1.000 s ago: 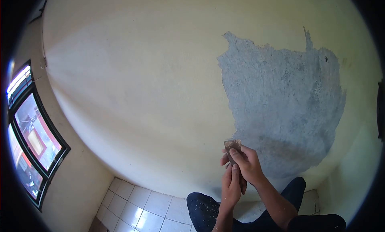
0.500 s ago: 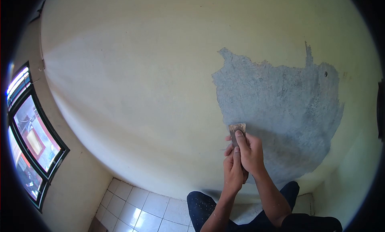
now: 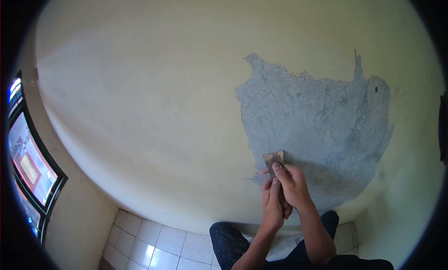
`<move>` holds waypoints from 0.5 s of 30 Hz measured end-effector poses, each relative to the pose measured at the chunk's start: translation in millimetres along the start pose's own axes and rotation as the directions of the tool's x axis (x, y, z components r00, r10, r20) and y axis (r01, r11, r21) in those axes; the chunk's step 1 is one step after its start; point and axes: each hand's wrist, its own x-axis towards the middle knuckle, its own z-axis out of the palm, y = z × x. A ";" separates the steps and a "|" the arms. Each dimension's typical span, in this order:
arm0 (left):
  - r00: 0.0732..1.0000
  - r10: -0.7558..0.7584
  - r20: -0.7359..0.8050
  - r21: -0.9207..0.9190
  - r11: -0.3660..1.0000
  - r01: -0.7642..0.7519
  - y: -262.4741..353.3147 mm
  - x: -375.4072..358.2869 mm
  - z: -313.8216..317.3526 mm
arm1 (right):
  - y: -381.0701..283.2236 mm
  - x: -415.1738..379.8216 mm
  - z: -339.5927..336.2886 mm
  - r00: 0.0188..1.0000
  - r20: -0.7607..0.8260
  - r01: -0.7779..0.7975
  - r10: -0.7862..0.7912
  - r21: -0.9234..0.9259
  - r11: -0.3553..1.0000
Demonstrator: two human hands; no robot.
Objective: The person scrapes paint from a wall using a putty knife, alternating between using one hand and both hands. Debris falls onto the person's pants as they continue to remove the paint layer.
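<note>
Both hands are wrapped round one paint scraper [image 3: 274,158], its flat, worn blade pointing up the wall. My right hand [image 3: 295,186] grips it higher up, thumb pressed along the face just below the blade's edge. Lower on the handle, my left hand [image 3: 273,205] closes round it with its thumb pointing upward. The blade overlaps the lower left part of a bare grey patch [image 3: 317,111] where the paint is gone. Pale yellow paint [image 3: 186,130] surrounds that patch with a ragged border. The lower end of the handle is partly hidden by the fingers.
My knees, in dark trousers [image 3: 228,244] speckled with flakes, are bent close to the wall's foot. White floor tiles [image 3: 168,239] lie below. A dark-framed window [image 3: 35,162] is at the left, and a small hole [image 3: 376,89] marks the patch's upper right.
The view has turned slightly, so the wall and window sit further left. The scraper, still in both hands, is lower and a little further right against the patch; more grey shows beside my fingers.
</note>
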 end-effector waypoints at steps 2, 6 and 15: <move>1.000 -0.009 0.005 -0.057 0.998 0.009 -3.4 0.1 4.7 | -9.9 0.7 -1.5 1.000 0.001 -0.008 0.008 -0.076 0.997; 0.998 0.051 0.027 -0.238 0.970 -0.043 3.8 5.7 31.3 | -50.7 15.0 -2.3 0.999 0.046 0.010 0.001 -0.254 0.967; 0.989 0.125 0.083 -0.381 0.921 -0.085 5.4 12.0 63.0 | -84.0 25.0 -3.4 0.998 0.028 0.059 -0.052 -0.437 0.898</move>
